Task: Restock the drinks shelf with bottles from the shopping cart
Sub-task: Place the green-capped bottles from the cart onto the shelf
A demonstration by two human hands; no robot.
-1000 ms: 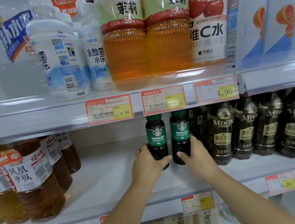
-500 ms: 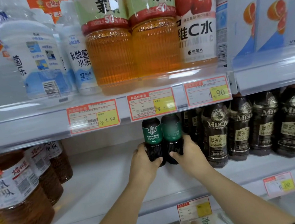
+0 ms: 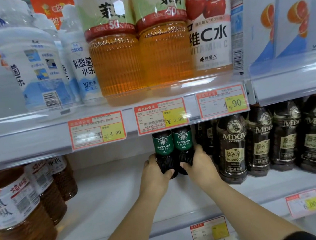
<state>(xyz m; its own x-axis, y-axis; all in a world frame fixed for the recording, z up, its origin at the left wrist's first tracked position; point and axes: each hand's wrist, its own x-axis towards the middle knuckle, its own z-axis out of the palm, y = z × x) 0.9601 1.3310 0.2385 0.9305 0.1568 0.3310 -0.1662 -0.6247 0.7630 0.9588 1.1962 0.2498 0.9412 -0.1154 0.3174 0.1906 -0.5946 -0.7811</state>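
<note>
Lower drinks shelf, beside Moduoqi coffee row: two Starbucks Americano bottles upright, touching, left hand and right hand each with grip curled round one base; uneven push could topple them.

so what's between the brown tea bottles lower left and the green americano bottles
Bare white shelf, then the left hand gripping the left americano bottle; head view.

Left green-label bottle and right green-label bottle, centre: AMERICANO. Dark coffee bottles, 3 o'clock: MDOV COFFEE. Cherry bottle, 1 o'clock: 维C水, VITAMIN C. Tea bottles, 12 o'clock: 50%. Left price tag: ¥ 4.90; middle price tag: ¥ 3.90; right price tag: 4.90.
</note>
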